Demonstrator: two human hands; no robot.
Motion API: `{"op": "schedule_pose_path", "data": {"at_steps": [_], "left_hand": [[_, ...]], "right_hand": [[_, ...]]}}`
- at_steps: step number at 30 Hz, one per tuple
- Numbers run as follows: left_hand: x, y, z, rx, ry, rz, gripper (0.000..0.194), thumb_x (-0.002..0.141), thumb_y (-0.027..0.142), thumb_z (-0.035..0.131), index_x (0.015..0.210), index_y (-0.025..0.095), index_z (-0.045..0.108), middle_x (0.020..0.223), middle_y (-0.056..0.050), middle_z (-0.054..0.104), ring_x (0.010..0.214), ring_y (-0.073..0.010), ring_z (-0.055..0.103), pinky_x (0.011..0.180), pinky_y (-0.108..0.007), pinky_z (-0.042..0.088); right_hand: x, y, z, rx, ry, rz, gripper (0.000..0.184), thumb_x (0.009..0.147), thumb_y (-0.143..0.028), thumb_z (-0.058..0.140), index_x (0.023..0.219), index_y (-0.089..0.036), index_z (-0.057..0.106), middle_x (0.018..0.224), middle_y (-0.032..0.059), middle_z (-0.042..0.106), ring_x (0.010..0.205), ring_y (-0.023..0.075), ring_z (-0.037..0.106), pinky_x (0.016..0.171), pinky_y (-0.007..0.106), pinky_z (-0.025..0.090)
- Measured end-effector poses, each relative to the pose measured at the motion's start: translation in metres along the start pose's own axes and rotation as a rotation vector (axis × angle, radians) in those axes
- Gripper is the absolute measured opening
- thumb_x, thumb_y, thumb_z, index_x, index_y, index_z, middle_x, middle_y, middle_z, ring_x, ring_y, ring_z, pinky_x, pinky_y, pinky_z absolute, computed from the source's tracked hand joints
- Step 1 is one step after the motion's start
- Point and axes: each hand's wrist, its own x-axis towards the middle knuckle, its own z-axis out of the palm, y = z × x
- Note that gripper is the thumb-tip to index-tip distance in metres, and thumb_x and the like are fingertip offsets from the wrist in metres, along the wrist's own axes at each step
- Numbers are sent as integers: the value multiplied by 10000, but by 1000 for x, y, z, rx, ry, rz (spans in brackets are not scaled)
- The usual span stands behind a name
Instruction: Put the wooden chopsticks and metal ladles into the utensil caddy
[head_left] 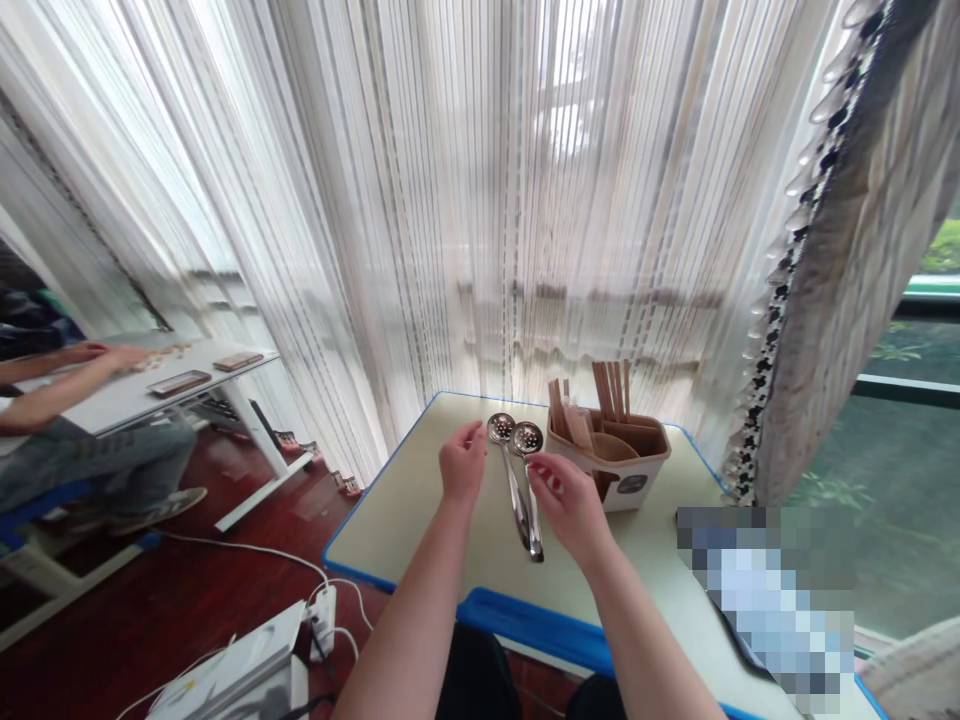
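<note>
Two metal slotted ladles lie side by side on the table, perforated bowls pointing away from me. Just left of the bowl of the left slotted ladle (501, 428) is my left hand (463, 463), its fingers loosely curled and slightly apart, with nothing visible in them. My right hand (574, 500) hovers by the neck of the right slotted ladle (529, 438). Its fingers are bent but apart; whether a fingertip touches the ladle I cannot tell. Beyond this hand stands a white-and-brown utensil holder (637, 480), partly hidden, with wooden chopsticks (611, 390) upright inside.
The pale table (405, 500) has a blue edge, and a pixelated object (772, 600) lies at its right. Curtains (487, 200) hang behind it. On the left, a person's arms (67, 375) rest at another table. A power strip (322, 620) and cables are low left.
</note>
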Motion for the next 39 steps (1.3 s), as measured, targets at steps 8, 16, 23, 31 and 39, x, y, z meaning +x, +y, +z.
{"op": "schedule_pose_path", "data": {"at_steps": [8, 16, 23, 31, 39], "left_hand": [[-19, -35, 7, 222, -147, 100, 294, 815, 318, 472, 981, 178, 670, 881, -55, 695, 684, -134, 609, 706, -250, 466], [-24, -40, 11, 415, -229, 156, 270, 812, 285, 476, 979, 201, 670, 896, -41, 695, 748, -146, 616, 758, -244, 456], [-24, -46, 11, 433, -218, 148, 272, 806, 293, 473, 977, 205, 665, 888, -43, 694, 789, -155, 617, 744, -239, 452], [-26, -44, 12, 425, -239, 149, 252, 791, 273, 503, 959, 199, 675, 869, -59, 693, 780, -175, 615, 743, -263, 457], [-30, -40, 14, 402, -304, 222, 293, 755, 217, 563, 1033, 236, 653, 929, -36, 683, 718, -149, 605, 769, -265, 467]], "right_hand": [[-13, 44, 42, -180, -154, 196, 251, 792, -268, 457, 938, -187, 645, 907, 56, 647, 765, 166, 580, 727, 280, 440], [-25, 52, 43, -435, -224, 336, 319, 749, -303, 520, 1016, -152, 606, 982, 103, 624, 868, 202, 585, 768, 271, 408], [-18, 50, 49, -540, -271, 466, 332, 743, -294, 507, 1027, -142, 584, 893, 118, 666, 838, 225, 611, 688, 277, 399], [-21, 52, 46, -358, -214, 446, 349, 725, -328, 524, 1037, -193, 601, 778, 74, 676, 740, 211, 620, 610, 263, 392], [-27, 58, 43, 56, -116, 505, 263, 678, -319, 513, 835, -185, 676, 648, 26, 662, 544, 159, 596, 527, 246, 420]]}}
